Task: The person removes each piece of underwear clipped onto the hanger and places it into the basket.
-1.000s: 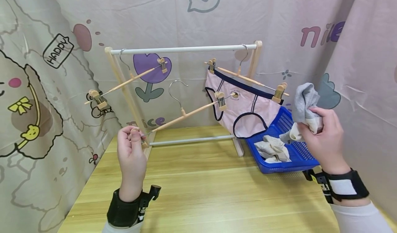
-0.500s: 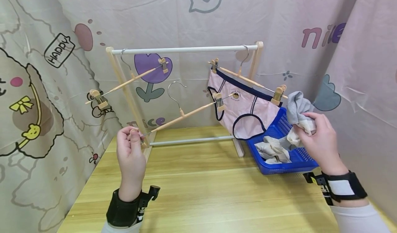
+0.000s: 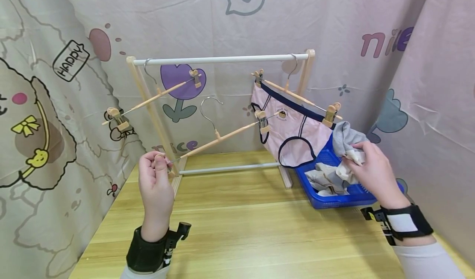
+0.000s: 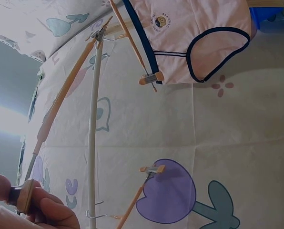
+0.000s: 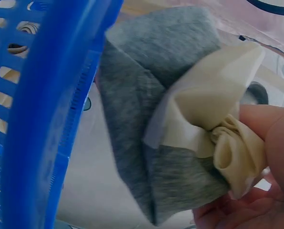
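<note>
In the head view my left hand (image 3: 157, 184) pinches the end clip of a wooden clip hanger (image 3: 222, 138); the left wrist view shows that clip (image 4: 24, 196) between thumb and fingers. This hanger's metal hook is off the rail, and its far clip (image 3: 262, 122) overlaps the pink briefs in the head view. My right hand (image 3: 376, 169) holds a bunched grey and cream cloth garment (image 5: 180, 109) over the blue basket (image 3: 326, 202). Pink briefs with navy trim (image 3: 289, 130) hang by two clips from another hanger (image 3: 297, 95).
A small rack with a white rail (image 3: 222, 59) stands at the back of the wooden table (image 3: 237, 237). From the rail's left end hangs a bare clip hanger (image 3: 148, 101). Crumpled pale cloth (image 3: 326, 180) lies in the basket. A printed curtain (image 3: 208, 23) surrounds the table.
My right hand has moved left and a little down with the grey and cream garment, closer to the briefs. The briefs have shifted slightly. My left hand stays nearly still on the hanger.
</note>
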